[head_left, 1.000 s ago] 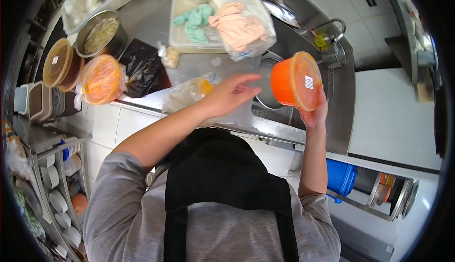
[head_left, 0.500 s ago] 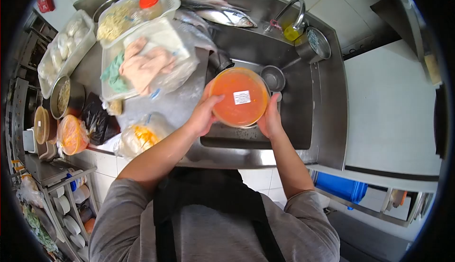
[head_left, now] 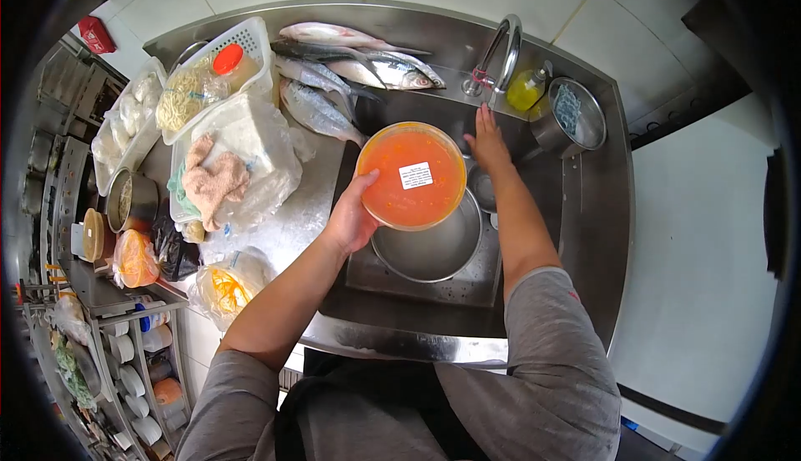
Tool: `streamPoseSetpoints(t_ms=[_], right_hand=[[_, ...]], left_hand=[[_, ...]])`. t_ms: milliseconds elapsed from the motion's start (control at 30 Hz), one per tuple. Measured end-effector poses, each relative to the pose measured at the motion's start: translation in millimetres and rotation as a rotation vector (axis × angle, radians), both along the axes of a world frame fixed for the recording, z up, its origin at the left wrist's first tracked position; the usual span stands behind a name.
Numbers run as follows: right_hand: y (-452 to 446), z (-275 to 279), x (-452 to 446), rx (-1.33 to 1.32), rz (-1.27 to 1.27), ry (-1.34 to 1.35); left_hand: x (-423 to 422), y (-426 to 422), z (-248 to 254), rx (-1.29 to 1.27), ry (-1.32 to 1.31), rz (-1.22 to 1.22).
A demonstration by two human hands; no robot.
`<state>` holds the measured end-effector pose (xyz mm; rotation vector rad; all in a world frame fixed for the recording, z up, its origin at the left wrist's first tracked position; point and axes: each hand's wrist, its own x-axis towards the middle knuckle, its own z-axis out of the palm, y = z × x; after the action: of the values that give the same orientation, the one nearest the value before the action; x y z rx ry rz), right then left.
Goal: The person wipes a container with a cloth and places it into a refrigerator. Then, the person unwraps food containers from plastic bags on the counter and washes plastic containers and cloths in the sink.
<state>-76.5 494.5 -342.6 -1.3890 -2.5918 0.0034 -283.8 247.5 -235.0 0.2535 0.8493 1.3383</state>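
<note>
A round plastic tub (head_left: pixel 384 190) of orange contents, with a white printed label on its lid, is held over the sink (head_left: pixel 359 269) by my left hand (head_left: pixel 352 221). The thumb lies on the lid's edge; the other fingers are hidden beneath. My right hand (head_left: pixel 491 148) reaches out with straight fingers, its tips close to the base of the faucet (head_left: pixel 512 40); I cannot tell whether they touch it. Below the tub, a metal pot (head_left: pixel 434 256) with cloudy liquid stands in the sink. A smaller metal bowl (head_left: pixel 481 187) is partly covered by my right forearm.
Several whole fish (head_left: pixel 321 110) lie behind the sink's left side. A green-yellow soap bottle (head_left: pixel 527 87) and a metal container with a scourer (head_left: pixel 576 119) stand right of the faucet. Leftward are a noodle basket (head_left: pixel 265 60), a cloth (head_left: pixel 215 181) on plastic, and a bag with orange contents (head_left: pixel 227 290).
My right hand has let go of the tub and moved up toward the faucet. The left hand alone now holds the tub, and the pot beneath has come into view.
</note>
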Motion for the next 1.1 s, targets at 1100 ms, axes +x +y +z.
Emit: streamPoseSetpoints(t_ms=[1100], right_hand=[[-120.6,57.6,34.1,-1.133,-0.190,2.082]], left_hand=[[69.4,140.1,-5.9,0.120,0.092,-0.175]])
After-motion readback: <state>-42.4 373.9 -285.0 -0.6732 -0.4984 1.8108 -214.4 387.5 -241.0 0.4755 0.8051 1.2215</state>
